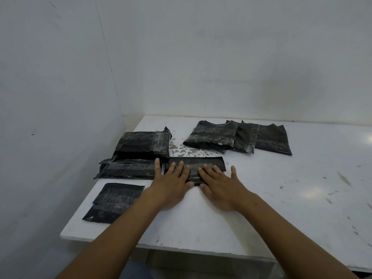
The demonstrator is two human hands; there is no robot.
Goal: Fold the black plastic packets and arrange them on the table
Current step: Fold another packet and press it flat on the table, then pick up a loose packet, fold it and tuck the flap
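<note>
Both forearms reach in from the near edge, palms down, over the white table [281, 198].

Left hand [171, 184]: flat, fingers straight and spread moderately, fingertips pressing on the left half of the centre packet [199, 161]. Its thumb is splayed left, by the right end of a taped packet [124, 169].

Right hand [219, 186]: flat, fingers straight and slightly fanned, pressing on the right half of the same packet. Its thumb is splayed right, over bare table. Neither hand curls round anything.

The centre packet lies flat as a long black strip in the middle of the table, running left to right.

Other packets:
- A bulky packet [141, 144] lies just beyond the taped one.
- A folded packet [114, 202] lies at near left.
- Three overlapping packets [241, 137] lie at far right.
</note>
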